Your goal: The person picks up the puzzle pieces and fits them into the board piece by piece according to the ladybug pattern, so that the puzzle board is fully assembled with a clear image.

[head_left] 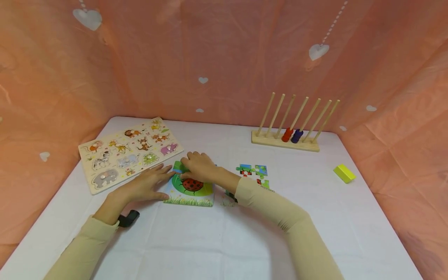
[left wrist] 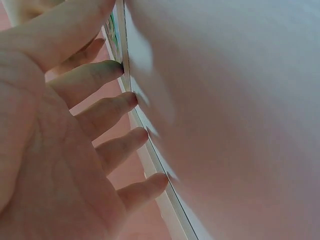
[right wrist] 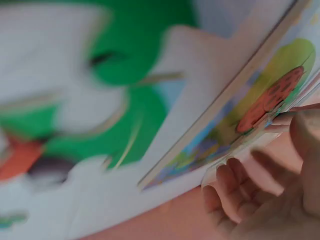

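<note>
A ladybug jigsaw puzzle [head_left: 192, 200] in a thin board lies on the table in front of me. My left hand [head_left: 148, 184], fingers spread, rests at the puzzle's left side, its thumb by the lower left corner. In the left wrist view, the left fingers [left wrist: 112, 110] are loosely extended and hold nothing visible. Over the puzzle's upper part lies my right hand [head_left: 201, 167], covering some of the picture. The right wrist view shows its fingers [right wrist: 240, 187] slightly bent at the board's edge; no piece is visible between them. Loose jigsaw pieces [head_left: 262, 170] lie right of the board, partly behind the right forearm.
A wooden animal peg puzzle [head_left: 120, 175] lies at the back left. At the back right stands a wooden peg rack [head_left: 266, 139] with red rings [head_left: 287, 135] and dark blue rings [head_left: 297, 136]. Near the right table edge is a yellow-green block [head_left: 344, 173].
</note>
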`<action>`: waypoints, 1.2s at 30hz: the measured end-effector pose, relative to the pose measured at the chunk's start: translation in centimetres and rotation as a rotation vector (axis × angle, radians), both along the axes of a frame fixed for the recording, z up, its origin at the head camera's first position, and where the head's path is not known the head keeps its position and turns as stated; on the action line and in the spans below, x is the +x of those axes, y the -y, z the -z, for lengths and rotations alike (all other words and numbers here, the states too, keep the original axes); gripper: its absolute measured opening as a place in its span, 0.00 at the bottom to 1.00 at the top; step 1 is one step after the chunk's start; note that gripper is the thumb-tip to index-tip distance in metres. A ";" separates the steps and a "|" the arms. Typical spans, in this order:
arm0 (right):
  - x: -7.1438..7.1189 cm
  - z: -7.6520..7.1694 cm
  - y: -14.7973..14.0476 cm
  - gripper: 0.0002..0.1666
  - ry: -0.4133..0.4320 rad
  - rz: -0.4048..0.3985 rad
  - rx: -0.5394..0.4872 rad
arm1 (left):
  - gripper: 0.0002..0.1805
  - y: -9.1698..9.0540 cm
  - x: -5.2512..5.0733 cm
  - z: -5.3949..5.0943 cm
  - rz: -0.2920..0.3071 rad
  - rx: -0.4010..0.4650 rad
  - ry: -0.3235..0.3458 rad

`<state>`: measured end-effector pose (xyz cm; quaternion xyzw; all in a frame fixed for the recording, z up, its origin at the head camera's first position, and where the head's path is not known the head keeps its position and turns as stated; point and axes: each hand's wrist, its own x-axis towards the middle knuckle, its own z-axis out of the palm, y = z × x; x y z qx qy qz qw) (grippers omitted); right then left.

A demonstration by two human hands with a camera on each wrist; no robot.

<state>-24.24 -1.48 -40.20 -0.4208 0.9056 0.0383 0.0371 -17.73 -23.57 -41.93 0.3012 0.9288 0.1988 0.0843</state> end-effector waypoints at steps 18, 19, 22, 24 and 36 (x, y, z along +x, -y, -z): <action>2.3 -0.1 -2.0 0.49 0.136 -0.074 0.240 | 0.44 0.0 0.0 -0.1 0.005 -0.004 0.009; 2.3 -0.1 -2.0 0.49 0.137 -0.071 0.242 | 0.44 0.0 0.0 -0.1 0.007 -0.005 0.009; 2.2 -0.2 -1.8 0.48 0.145 -0.057 0.240 | 0.44 -0.1 -0.1 -0.1 0.010 -0.009 0.008; 2.1 -0.3 -1.7 0.47 0.153 -0.049 0.239 | 0.44 0.0 -0.1 -0.1 0.010 -0.009 0.011; 1.2 -0.2 -2.5 0.45 0.219 -0.006 0.140 | 0.44 0.0 0.0 -0.2 -0.002 0.005 0.010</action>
